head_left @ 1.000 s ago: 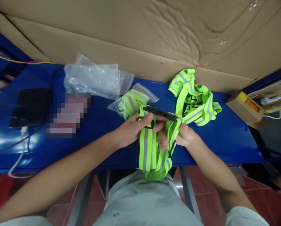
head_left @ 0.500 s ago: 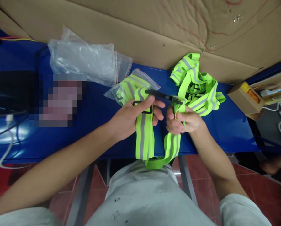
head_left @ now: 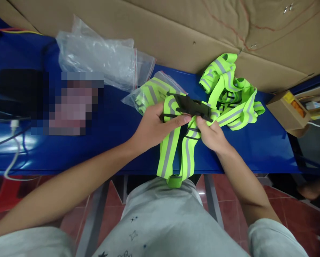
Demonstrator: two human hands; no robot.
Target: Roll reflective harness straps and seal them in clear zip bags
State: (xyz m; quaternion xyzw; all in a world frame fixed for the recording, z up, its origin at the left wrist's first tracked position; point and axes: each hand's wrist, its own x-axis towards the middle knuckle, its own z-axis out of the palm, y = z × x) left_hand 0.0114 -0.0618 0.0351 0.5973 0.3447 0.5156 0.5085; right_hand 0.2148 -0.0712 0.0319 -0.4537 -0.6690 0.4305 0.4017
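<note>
My left hand [head_left: 154, 126] and my right hand [head_left: 212, 134] both grip a neon-yellow reflective strap [head_left: 172, 153] with a grey stripe, over the front of the blue table [head_left: 109, 142]. A black plastic buckle [head_left: 193, 107] sits on the strap just above my fingertips. The strap's loop hangs down past the table edge toward my lap. A heap of more neon straps [head_left: 229, 96] lies behind my right hand. A clear zip bag holding a folded strap [head_left: 149, 94] lies behind my left hand.
Empty clear plastic bags [head_left: 95, 59] lie at the back left. A black phone [head_left: 18, 94] with a white cable [head_left: 11, 157] sits far left. Brown cardboard [head_left: 176, 32] walls off the back. A small cardboard box [head_left: 285, 112] stands at the right.
My hands have come closer together and moved further over the table. The buckle now lies flat between my fingertips, and the hanging loop has risen.
</note>
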